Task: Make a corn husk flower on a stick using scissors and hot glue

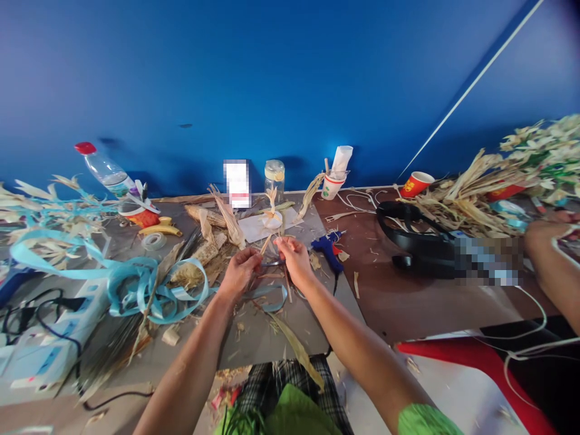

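Over the middle of the grey board, my left hand (242, 269) pinches a narrow strip of dried corn husk (266, 244) that points up past its fingertips. Close to its right, my right hand (294, 258) has thumb and fingers pressed together; what lies between them is too small to make out. A thin bluish-grey piece (272, 263) shows in the gap between the hands. Just beyond them, a pale husk flower (272, 211) stands upright on a small white round base. To the right lies a blue glue gun (330, 249).
Looped light-blue ribbon (149, 290), a power strip (67, 332) and corn cobs (199, 266) lie left. A bottle (109, 172), a jar (274, 178) and a paper cup (333, 186) stand near the blue wall. Right are a black headset (421, 248), husks (471, 187) and another person's arm (550, 266).
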The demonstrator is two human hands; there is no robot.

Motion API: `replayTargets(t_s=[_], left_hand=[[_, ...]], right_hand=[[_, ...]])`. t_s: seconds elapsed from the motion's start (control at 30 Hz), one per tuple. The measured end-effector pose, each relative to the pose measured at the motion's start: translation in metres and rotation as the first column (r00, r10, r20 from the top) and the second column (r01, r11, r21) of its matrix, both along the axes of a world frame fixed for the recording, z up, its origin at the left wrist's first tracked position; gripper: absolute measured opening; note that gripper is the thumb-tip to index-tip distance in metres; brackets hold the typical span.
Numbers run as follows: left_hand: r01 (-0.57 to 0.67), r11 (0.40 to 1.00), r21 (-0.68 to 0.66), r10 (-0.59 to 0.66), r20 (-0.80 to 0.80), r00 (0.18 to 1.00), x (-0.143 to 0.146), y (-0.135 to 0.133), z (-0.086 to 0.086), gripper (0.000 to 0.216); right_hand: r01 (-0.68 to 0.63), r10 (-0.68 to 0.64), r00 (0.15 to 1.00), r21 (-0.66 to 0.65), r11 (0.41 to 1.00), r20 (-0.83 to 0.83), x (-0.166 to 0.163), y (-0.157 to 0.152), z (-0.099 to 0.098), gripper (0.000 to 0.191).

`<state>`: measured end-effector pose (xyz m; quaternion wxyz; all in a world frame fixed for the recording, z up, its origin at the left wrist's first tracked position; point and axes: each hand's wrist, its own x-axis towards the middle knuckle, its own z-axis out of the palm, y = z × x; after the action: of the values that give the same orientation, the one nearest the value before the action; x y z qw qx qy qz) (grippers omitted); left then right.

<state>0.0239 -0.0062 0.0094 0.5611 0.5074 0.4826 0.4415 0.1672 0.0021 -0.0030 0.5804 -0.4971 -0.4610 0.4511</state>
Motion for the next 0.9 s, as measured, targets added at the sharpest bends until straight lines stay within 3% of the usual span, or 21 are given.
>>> replayTargets(t_s=[0.2, 0.33, 0.4, 0.6, 0.9], left_hand=[[0.053, 0.999, 0.012, -0.052, -0.073, 0.996, -0.001, 0.0, 0.001, 0.021], [0.072, 0.996, 0.053, -0.065, -0.131, 0.989, -0.002, 0.0, 0.0, 0.021], [0.089, 0.992, 0.087, -0.077, -0.133, 0.988, -0.002, 0.001, -0.002, 0.02], [0.148, 0.971, 0.188, -0.112, -0.19, 0.975, -0.001, 0.0, -0.005, 0.016], [0.256, 0.875, 0.411, -0.149, -0.274, 0.95, -0.003, -0.005, -0.002, 0.016]], right_hand=[[-0.221, 0.221, 0.975, -0.019, 0.975, -0.01, -0.001, -0.003, 0.007, 0.023], [-0.253, 0.246, 0.966, -0.091, 0.963, -0.081, -0.003, -0.004, 0.006, 0.018], [-0.295, 0.265, 0.941, -0.126, 0.947, -0.209, -0.003, -0.003, 0.004, 0.018], [-0.417, 0.15, 0.752, -0.287, 0.863, -0.642, -0.005, 0.0, 0.002, 0.02], [-0.537, 0.056, 0.601, -0.351, 0.767, -0.797, -0.008, -0.002, 0.004, 0.027]])
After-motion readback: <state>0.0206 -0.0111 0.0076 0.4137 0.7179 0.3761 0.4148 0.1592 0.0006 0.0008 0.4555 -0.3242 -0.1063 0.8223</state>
